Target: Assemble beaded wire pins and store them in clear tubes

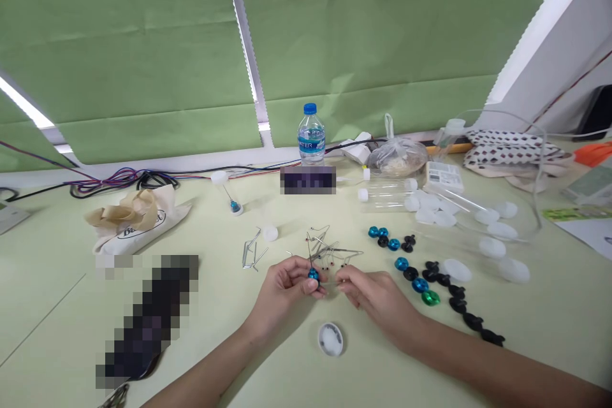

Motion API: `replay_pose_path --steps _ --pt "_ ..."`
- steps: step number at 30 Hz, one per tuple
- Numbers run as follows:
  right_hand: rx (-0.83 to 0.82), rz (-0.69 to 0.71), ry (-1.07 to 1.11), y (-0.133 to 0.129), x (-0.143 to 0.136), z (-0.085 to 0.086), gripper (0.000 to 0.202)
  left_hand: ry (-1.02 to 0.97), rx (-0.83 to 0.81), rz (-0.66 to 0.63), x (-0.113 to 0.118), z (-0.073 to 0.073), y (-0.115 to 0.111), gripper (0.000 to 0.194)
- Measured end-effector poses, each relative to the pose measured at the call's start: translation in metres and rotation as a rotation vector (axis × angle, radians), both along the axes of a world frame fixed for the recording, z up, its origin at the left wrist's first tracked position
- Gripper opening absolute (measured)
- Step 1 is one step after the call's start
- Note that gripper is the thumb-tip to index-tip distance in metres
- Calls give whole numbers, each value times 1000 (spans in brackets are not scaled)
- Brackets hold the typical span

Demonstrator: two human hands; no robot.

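Note:
My left hand [291, 284] pinches a shiny blue knob-like part [313, 275] with a thin metal rod [310, 252] standing up from it. Close by on the right, my right hand [366, 290] is closed at the fingertips, and a faint thin piece shows between the two hands, too small to name. Just beyond the fingers lies a loose heap of thin metal rods [329, 252] with small dark and red tips. Several L-shaped hex keys [249, 254] rest to the left of it. Nearer me sits a round white cap [324, 349] holding tiny dark pieces.
Blue knobs [401, 264], black pieces [472, 321] and a green knob [431, 298] lie on the right. Behind them are clear tubes [389, 194] with white caps. A water bottle [311, 140] stands at the back, a cloth pouch [138, 220] at left, a capped assembly [234, 206] between.

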State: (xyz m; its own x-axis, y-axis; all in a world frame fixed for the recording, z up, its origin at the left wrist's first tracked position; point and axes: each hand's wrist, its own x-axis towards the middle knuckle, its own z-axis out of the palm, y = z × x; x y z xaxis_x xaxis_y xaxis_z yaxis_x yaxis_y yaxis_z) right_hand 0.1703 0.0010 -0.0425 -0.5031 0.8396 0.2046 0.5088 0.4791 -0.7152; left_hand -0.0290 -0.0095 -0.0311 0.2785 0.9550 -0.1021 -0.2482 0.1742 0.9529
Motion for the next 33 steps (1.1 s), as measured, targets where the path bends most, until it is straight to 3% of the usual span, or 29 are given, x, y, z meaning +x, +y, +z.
replay_pose_path --steps 6,26,33 --pt "132 36 -69 -2 1 1 31 -14 -55 -45 4 0 -4 17" --pt "501 92 -282 -4 5 -7 28 -35 -48 -92 0 -12 -3 18" --pt "960 239 -487 -1 11 14 23 -70 -77 -140 0 -14 -1 19"
